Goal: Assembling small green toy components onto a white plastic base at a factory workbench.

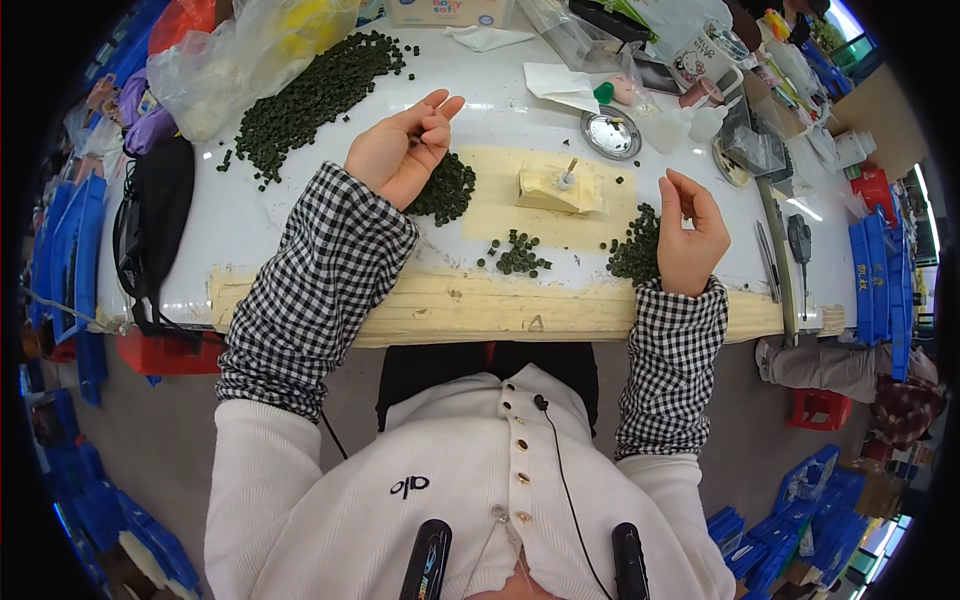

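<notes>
My left hand (405, 150) is raised over the table, palm partly turned up, with its fingers loosely bent and apart. I see nothing in its palm. Just beyond its wrist lies a heap of small dark green cylindrical pieces (447, 192). My right hand (692, 235) is closed, with thumb and fingertips drawn together; anything between them is too small to make out. It hovers beside another heap of green pieces (632, 248). Between the hands stands a tape-covered block (558, 190) with an upright metal pin (570, 170) on top. Nearer me is a small cluster of green pieces (518, 255).
A large green heap (315, 105) spreads at the back left by a clear plastic bag (205, 85). A round metal dish (611, 133), a white paper (562, 86) and a mug (705, 58) stand back right. Tweezers (768, 262) lie at the right; tape covers the front edge (480, 305).
</notes>
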`<state>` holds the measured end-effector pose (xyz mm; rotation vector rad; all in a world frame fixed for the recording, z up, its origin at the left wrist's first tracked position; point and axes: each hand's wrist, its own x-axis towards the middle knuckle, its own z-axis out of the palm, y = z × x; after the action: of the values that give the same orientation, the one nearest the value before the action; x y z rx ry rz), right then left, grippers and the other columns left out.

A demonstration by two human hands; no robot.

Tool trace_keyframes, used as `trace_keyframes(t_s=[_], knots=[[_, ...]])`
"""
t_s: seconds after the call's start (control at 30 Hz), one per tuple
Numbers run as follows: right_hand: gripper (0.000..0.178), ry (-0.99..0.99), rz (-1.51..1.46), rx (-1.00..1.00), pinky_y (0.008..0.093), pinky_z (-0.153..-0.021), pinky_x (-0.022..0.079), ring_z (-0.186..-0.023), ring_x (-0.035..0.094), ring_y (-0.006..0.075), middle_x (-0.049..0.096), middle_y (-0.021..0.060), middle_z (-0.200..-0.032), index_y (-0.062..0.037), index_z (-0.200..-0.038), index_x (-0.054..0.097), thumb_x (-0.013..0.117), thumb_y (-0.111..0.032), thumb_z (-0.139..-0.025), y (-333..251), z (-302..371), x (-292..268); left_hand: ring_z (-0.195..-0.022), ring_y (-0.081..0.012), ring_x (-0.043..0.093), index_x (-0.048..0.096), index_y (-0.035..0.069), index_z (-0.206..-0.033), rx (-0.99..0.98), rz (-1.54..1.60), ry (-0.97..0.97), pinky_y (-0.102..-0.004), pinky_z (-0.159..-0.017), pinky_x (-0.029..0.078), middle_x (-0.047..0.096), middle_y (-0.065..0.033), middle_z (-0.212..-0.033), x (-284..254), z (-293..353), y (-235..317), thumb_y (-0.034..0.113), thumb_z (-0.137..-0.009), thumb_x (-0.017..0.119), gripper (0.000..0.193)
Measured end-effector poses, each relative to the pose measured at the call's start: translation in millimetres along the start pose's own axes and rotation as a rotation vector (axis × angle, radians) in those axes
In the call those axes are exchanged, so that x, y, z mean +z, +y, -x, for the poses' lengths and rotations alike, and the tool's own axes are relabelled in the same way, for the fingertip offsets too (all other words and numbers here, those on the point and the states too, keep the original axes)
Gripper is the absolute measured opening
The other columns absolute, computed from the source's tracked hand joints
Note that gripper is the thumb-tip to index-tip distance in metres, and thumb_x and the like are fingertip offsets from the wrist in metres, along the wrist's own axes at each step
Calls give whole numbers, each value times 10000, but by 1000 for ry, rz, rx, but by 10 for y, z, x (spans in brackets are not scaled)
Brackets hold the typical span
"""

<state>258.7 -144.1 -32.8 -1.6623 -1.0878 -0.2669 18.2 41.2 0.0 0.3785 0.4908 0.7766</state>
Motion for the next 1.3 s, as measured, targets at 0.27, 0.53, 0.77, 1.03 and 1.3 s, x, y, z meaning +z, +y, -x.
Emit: trace_keyframes(t_s=[0.27,0.53,0.77,1.03,1.3], knots=[[153,37,-58,59,247,-671,510,-705,650,119,696,84,-808,7,-971,681,659,-41,-828,20,-15,31,-589,-59,306,412,-2,-1299,-64,-122,-87,-183,-482,307,394,21,-759,-122,-7,15,150,-1020,383,319],[161,81,-120,57,251,-702,522,-738,667,128,704,89,-830,-3,-985,682,661,-43,-831,63,-19,46,-663,-60,347,323,-47,-1385,16,-178,-38,-173,-551,337,477,-14,-890,-40,9,1,49,-980,440,433],[145,95,-144,84,254,-700,523,-735,666,128,699,90,-819,7,-962,670,667,-35,-823,52,-32,39,-549,-22,322,495,-23,-1182,27,-254,-1,-145,-456,293,560,-34,-972,2,22,-25,118,-964,531,263],[145,83,-150,73,254,-697,523,-738,665,126,698,88,-823,12,-963,675,662,-30,-825,6,-45,36,-554,-12,335,556,-17,-1101,11,-259,-53,-149,-468,305,568,-48,-987,-86,-14,-20,144,-925,603,243],[147,94,-188,112,243,-701,521,-743,661,120,698,93,-834,21,-963,674,670,-32,-826,17,-28,13,-562,-9,327,553,-11,-1147,39,-325,21,-146,-456,282,571,-27,-951,12,38,-85,93,-929,583,243]])
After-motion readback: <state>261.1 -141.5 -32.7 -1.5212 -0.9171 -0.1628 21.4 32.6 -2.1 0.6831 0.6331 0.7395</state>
